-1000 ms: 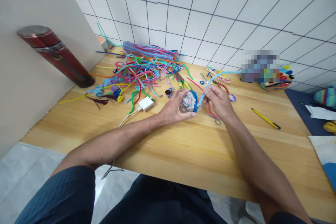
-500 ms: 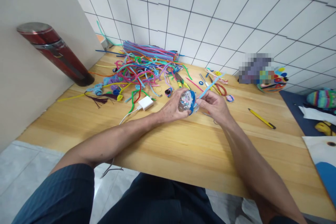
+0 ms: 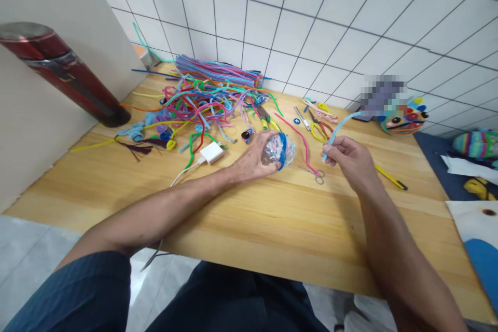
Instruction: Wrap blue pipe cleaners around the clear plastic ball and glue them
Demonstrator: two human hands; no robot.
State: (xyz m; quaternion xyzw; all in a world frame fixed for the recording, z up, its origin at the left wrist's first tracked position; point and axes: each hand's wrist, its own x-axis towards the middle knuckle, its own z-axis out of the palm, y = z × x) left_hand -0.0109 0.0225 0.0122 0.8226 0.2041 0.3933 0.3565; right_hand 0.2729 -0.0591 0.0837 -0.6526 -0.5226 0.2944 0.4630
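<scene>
Left grip (image 3: 254, 158) half hides clear ball (image 3: 277, 149).

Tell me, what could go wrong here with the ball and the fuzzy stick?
1. The left hand grips the clear ball only from one side, above the table; it might slip and roll off.
2. The right hand pinches the light-blue stick at its very end, so the long free part could wobble or bend.
3. Small scissors lie right between the hands; a finger might get poked.
</scene>
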